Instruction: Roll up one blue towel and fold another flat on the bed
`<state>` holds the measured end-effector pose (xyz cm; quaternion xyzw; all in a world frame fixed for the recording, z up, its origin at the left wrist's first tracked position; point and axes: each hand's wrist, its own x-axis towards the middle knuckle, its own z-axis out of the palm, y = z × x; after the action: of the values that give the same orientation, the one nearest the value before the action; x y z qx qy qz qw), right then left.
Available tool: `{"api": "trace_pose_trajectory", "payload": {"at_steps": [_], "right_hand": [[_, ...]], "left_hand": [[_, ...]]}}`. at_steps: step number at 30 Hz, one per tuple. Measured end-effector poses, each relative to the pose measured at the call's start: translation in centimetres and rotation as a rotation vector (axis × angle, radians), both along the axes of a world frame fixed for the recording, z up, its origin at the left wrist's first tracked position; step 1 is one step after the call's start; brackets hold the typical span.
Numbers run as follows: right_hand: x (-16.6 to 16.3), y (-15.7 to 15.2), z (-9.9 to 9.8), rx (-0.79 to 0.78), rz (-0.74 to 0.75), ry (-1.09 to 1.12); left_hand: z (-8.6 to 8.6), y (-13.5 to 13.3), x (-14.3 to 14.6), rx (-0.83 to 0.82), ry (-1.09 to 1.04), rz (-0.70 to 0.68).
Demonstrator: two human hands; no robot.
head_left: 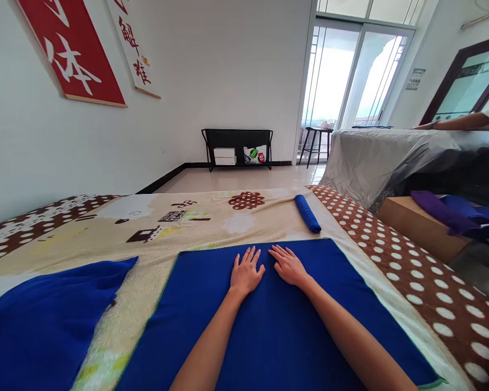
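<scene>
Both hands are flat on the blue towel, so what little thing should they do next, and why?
Probably slide apart, toward the side edges, to smooth the towel. The left hand and right hand lie palm-down close together near its far edge, holding nothing, and it is spread flat. A rolled towel lies just beyond, so rolling this one may follow, though that is only a guess.

A home room: blanket-covered bed [228, 217], wall banners [77, 49], balcony doors [350, 76].
</scene>
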<state>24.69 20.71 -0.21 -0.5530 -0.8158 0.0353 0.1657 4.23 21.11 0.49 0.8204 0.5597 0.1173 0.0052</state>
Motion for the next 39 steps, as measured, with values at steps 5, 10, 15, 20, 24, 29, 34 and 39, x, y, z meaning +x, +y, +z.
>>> {"api": "trace_pose_trajectory", "payload": {"at_steps": [5,10,15,20,24,29,34,39], "right_hand": [[8.4,-1.9,-0.1,-0.016,-0.135,-0.016],[16.7,-5.2,0.1,-0.010,-0.305,-0.043],[14.2,-7.4,1.2,0.091,-0.377,-0.083],[3.2,-9.7,1.1,0.089,-0.081,-0.126],[0.0,-11.2,0.3,0.035,0.080,-0.135],[7.7,-13.1,-0.4,0.003,-0.067,-0.124],[15.7,-18.1,-2.1,-0.006,-0.258,-0.117],[19.6,-21.9,-4.4,0.009,-0.380,-0.144]], "left_hand": [[0.8,0.0,-9.8,-0.040,0.063,0.140],[1.8,-1.8,-18.7,-0.004,0.112,0.316],[2.5,-4.8,-15.8,0.130,0.127,0.327],[1.2,-7.7,-5.8,0.086,0.118,-0.006],[0.6,-8.4,-3.5,0.038,0.108,-0.149],[0.7,-9.7,-11.7,0.012,0.100,-0.028],[-1.0,-13.9,-21.6,0.033,0.133,0.200],[-2.5,-17.5,-25.8,0.021,0.114,0.318]]}}
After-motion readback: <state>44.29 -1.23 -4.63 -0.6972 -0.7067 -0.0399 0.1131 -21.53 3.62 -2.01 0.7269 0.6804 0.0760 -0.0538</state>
